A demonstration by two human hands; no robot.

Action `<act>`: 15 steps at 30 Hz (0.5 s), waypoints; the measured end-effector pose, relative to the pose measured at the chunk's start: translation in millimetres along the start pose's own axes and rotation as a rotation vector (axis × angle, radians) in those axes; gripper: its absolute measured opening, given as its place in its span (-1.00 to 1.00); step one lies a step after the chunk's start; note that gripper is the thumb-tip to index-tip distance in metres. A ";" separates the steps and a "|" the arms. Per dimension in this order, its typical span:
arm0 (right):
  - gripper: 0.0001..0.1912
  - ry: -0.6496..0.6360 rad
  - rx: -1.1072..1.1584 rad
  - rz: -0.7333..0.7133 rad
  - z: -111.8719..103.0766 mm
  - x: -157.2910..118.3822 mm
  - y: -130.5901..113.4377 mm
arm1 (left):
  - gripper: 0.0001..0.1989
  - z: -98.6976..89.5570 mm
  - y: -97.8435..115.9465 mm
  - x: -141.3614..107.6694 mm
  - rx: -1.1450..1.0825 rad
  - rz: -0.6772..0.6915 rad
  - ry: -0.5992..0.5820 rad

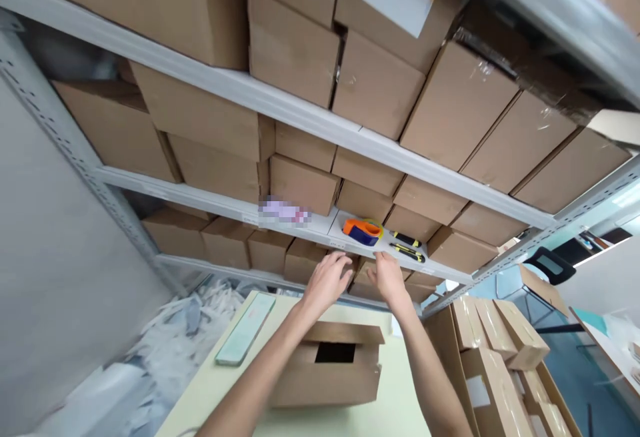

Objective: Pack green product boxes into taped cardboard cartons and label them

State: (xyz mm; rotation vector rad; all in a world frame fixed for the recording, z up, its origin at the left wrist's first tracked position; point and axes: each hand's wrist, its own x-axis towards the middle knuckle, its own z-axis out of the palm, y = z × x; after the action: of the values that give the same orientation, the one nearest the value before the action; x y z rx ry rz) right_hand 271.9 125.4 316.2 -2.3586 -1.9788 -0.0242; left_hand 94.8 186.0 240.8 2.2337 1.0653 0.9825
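Note:
My left hand (329,276) reaches forward above the table, fingers apart and curved, nothing visible in it. Beside it, my right hand (389,277) is raised just below the shelf edge, near an orange and blue tape dispenser (363,231); its fingers are bent and partly hidden, and I cannot tell whether they hold anything. Two yellow and black cutters (407,251) lie on the shelf right of the dispenser. Below my forearms a brown cardboard box (327,374) stands on the pale table (395,394), with a flap raised and a dark opening in its top.
Grey metal shelves (300,112) packed with cardboard boxes span the view ahead. A flat pale green case (247,328) lies at the table's left. White plastic wrapping (170,344) is heaped on the left. A large carton (445,340) of smaller boxes stands at the right.

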 end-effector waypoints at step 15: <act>-0.48 -0.097 -0.103 0.080 15.3 122.9 -16.6 | -0.76 19.7 25.6 26.8 -0.065 -0.096 0.041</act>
State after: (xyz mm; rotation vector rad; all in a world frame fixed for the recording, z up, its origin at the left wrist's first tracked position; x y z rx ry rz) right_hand 276.6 250.1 308.0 -2.5480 -1.9678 -0.0073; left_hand 133.6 190.4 256.1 2.0988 1.1314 1.0112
